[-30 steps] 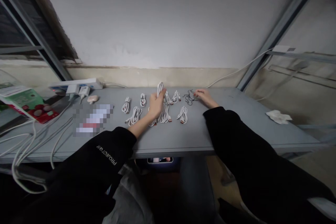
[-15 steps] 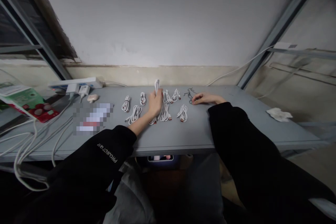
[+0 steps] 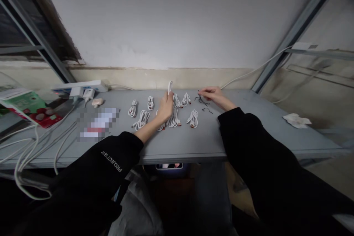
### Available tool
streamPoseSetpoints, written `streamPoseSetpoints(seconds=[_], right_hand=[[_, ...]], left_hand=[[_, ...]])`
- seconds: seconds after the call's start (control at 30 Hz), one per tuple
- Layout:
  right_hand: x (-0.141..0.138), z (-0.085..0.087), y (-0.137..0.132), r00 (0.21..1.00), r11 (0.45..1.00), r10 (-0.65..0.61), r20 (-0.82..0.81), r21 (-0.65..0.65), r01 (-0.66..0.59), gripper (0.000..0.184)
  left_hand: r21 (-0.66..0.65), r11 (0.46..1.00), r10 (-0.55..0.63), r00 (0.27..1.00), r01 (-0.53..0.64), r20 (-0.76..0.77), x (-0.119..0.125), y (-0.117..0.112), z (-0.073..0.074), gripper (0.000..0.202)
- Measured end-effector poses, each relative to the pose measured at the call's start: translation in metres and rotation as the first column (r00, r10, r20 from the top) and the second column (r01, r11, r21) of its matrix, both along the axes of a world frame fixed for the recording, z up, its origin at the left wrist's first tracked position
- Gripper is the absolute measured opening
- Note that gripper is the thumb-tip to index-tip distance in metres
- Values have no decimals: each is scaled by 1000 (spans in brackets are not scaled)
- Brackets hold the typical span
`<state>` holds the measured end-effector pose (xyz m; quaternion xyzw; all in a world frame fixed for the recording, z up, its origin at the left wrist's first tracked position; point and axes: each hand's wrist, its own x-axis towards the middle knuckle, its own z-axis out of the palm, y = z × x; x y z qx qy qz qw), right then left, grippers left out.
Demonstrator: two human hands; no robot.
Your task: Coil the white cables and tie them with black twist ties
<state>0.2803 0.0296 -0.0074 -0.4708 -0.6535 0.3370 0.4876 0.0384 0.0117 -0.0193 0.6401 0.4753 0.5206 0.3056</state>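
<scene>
Right hand (image 3: 215,95) has moved since half a second ago: it lay flat lower on the table (image 3: 193,143), now it sits further back at the heap of black ties (image 3: 200,99). A single black tie (image 3: 207,110) now lies bare on the tabletop where that hand was. My left hand (image 3: 166,106) has barely shifted; the loop of the white cable (image 3: 169,86) poking above it leans a bit more right than before.

Left hand: fist closed tight round the folded white cable, the loop end sticking up out of the top, the hand low over the table among the coiled cables (image 3: 141,120) (more coils sit on both sides of it, the nearest touching or just beside the wrist).

Right hand: fingers curled, tips down on the black ties near the back edge of the table. Too small to tell whether they pinch one or just touch the heap.

Power strip (image 3: 80,87) lies at the far left of the table, well apart from both hands.
</scene>
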Motion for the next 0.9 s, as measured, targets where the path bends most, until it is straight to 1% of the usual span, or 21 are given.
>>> streamPoseSetpoints(seconds=[0.13, 0.23, 0.3, 0.4, 0.5, 0.6, 0.7, 0.8, 0.9], right_hand=[[-25, 2, -11, 990, 993, 114, -79, 33, -112, 35], [-40, 4, -20, 979, 983, 161, -123, 107, -148, 35], [-48, 4, -24, 979, 978, 143, -144, 174, -117, 35], [-58, 2, -28, 982, 968, 79, -172, 247, -35, 34], [-68, -3, -33, 974, 961, 19, -227, 274, 45, 35], [-75, -8, -37, 967, 956, -22, -254, 278, 95, 37], [-79, -11, -40, 965, 951, -77, -250, 273, 147, 37], [-80, -12, -42, 957, 942, -133, -259, 267, 203, 36], [-82, -12, -44, 943, 928, -163, -290, 281, 246, 35]], left_hand=[[32, 995, -95, 993, 97, -64, 3, -11, 7, 34], [27, 993, -114, 983, 119, -147, 2, -18, 11, 33], [38, 993, -103, 971, 114, -216, 1, -22, 13, 30], [46, 995, -69, 941, 89, -330, -1, -25, 14, 28], [55, 995, -49, 888, 83, -457, -1, -27, 14, 28], [62, 994, -39, 835, 87, -549, -1, -30, 15, 24], [70, 993, -34, 810, 92, -586, 0, -34, 19, 22], [91, 988, -52, 815, 127, -578, 0, -39, 23, 30], [97, 984, -66, 820, 147, -568, 0, -39, 23, 39]])
